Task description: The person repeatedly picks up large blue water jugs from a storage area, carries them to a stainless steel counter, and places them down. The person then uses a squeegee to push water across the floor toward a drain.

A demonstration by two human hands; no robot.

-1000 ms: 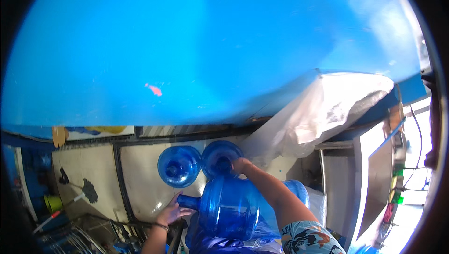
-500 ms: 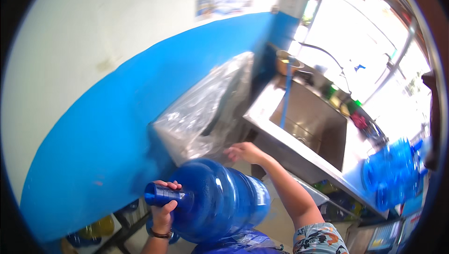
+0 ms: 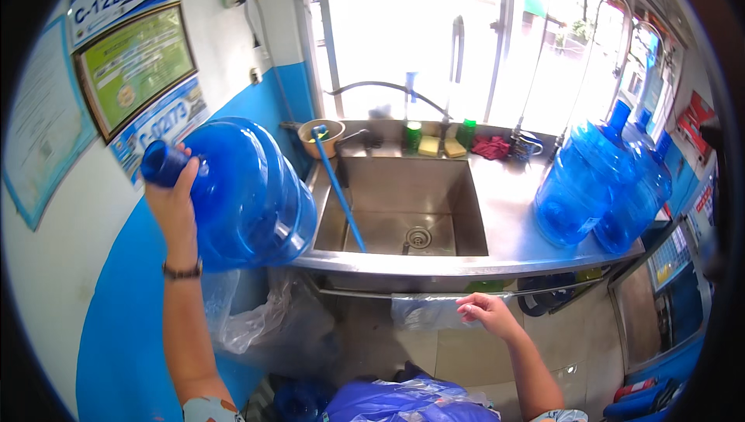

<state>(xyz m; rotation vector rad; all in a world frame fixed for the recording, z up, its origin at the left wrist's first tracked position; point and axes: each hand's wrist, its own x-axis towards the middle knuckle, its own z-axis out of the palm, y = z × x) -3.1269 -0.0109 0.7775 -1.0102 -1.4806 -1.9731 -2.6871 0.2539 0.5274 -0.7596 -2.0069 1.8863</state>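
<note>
My left hand (image 3: 172,193) is closed round the neck of a large blue water jug (image 3: 252,197). The jug lies tilted in the air, its mouth to the left and its base reaching the left end of the steel sink (image 3: 403,265). Below the sink's front edge hangs my right hand (image 3: 485,311), fingers loosely bent and holding nothing. A long blue rod (image 3: 339,193) leans into the basin from beside a tan bowl (image 3: 320,140).
More blue jugs (image 3: 578,185) stand upright at the counter's right end, below curved metal taps (image 3: 613,3). Yellow sponges (image 3: 441,147) and a red cloth (image 3: 492,147) line the back ledge. Clear plastic (image 3: 256,317) hangs beneath the jug; framed papers (image 3: 138,69) hang on the left wall.
The view has swung to face the sink. My left hand has lifted the jug from low in front of me up to the sink's left side; my right hand stays empty.
</note>
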